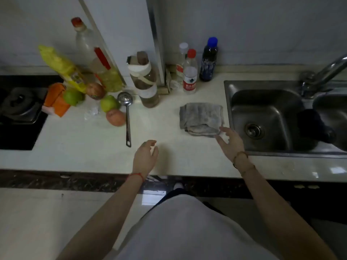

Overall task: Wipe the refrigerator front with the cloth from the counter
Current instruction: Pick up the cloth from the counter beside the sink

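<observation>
A crumpled grey cloth [201, 118] lies on the white counter [169, 132] just left of the sink. My right hand [230, 142] hovers at the cloth's near right corner, fingers spread, fingertips close to its edge. My left hand [145, 156] floats above the counter's front part, left of the cloth, fingers loosely curled and holding nothing. No refrigerator is in view.
A steel sink [266, 119] with a tap [326, 72] sits to the right, a dark cloth [315, 126] on its divider. Bottles [190, 72] and a jar [145, 81] line the back wall. Fruit [109, 104], a slotted ladle [127, 117] and a gas stove [18, 107] lie left.
</observation>
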Available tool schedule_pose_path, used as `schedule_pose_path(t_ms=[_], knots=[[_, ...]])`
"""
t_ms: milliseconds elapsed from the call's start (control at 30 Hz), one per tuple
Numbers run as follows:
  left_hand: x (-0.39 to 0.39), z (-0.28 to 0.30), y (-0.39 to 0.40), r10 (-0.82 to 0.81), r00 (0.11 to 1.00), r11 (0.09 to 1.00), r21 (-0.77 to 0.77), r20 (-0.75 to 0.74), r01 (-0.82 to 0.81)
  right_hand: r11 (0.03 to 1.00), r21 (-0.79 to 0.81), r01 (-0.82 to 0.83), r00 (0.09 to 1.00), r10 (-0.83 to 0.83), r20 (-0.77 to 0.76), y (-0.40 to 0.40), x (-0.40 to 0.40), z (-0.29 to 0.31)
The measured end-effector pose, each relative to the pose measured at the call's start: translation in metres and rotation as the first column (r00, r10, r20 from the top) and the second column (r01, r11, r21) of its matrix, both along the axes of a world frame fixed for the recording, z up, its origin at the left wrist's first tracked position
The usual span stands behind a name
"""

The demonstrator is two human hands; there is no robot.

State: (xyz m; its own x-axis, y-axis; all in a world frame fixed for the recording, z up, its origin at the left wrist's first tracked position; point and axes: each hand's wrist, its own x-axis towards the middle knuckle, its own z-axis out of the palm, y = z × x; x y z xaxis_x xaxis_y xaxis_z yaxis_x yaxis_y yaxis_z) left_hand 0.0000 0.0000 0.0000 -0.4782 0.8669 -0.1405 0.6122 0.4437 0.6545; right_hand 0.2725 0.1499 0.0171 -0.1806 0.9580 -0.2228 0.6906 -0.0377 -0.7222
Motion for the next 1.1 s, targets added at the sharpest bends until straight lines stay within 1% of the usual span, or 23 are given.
schedule_pose_path(t_ms=[33,100,167,233,300,367,400,533,700,733,800,867,933,1000,1033,1100], knots=[[-0.005,-0.005,0.009,-0.047,0.997,0.998,-0.036,-0.061,0.045,0.998,0.035,-0.047,0.997,0.045,0.056,0.017,-0.014,-0.007],[-0.01,-0.013,0.019,-0.162,0.97,0.982,-0.13,-0.18,0.14,0.99,-0.002,-0.143,0.971,0.141,0.192,0.044,-0.039,-0.01],[-0.01,-0.02,0.022,-0.243,0.94,0.956,-0.22,-0.238,0.192,0.977,-0.076,-0.197,0.931,0.211,0.298,0.068,-0.064,-0.018],[-0.013,-0.03,0.022,-0.303,0.905,0.936,-0.274,-0.3,0.223,0.969,-0.143,-0.204,0.89,0.244,0.385,0.081,-0.079,-0.028],[-0.015,-0.034,0.021,-0.333,0.881,0.914,-0.344,-0.337,0.214,0.967,-0.167,-0.194,0.852,0.251,0.459,0.087,-0.091,-0.035],[-0.013,-0.04,0.018,-0.347,0.874,0.909,-0.35,-0.339,0.225,0.963,-0.165,-0.213,0.804,0.269,0.53,0.086,-0.099,-0.042],[-0.013,-0.041,0.018,-0.345,0.873,0.911,-0.347,-0.345,0.223,0.964,-0.139,-0.225,0.792,0.264,0.55,0.085,-0.1,-0.047],[-0.011,-0.041,0.017,-0.319,0.878,0.926,-0.316,-0.358,0.207,0.972,-0.07,-0.225,0.779,0.223,0.587,0.082,-0.099,-0.059],[-0.013,-0.042,0.011,-0.321,0.875,0.926,-0.312,-0.363,0.211,0.953,-0.025,-0.302,0.809,0.271,0.521,0.067,-0.102,-0.064],[-0.012,-0.041,0.009,-0.325,0.878,0.925,-0.31,-0.351,0.219,0.947,-0.02,-0.32,0.821,0.287,0.494,0.063,-0.1,-0.063],[-0.01,-0.041,0.002,-0.308,0.897,0.935,-0.273,-0.316,0.225,0.943,-0.043,-0.33,0.869,0.321,0.377,0.054,-0.092,-0.06],[-0.005,-0.035,-0.01,-0.19,0.957,0.969,-0.198,-0.22,0.146,0.936,-0.064,-0.347,0.901,0.352,0.255,0.042,-0.077,-0.056],[0.003,-0.029,-0.026,-0.015,0.999,0.989,-0.148,-0.053,0.007,0.917,-0.052,-0.396,0.896,0.398,0.195,0.027,-0.059,-0.054],[0.014,-0.023,-0.05,0.167,0.978,0.977,-0.157,0.128,-0.146,0.895,-0.041,-0.444,0.887,0.446,0.123,0.01,-0.044,-0.05],[0.021,-0.024,-0.065,0.243,0.952,0.962,-0.176,0.186,-0.211,0.888,-0.057,-0.456,0.886,0.459,0.066,0.0,-0.038,-0.045],[0.037,-0.029,-0.1,0.387,0.89,0.913,-0.233,0.239,-0.334,0.865,-0.108,-0.49,0.871,0.492,-0.011,-0.022,-0.027,-0.036]])
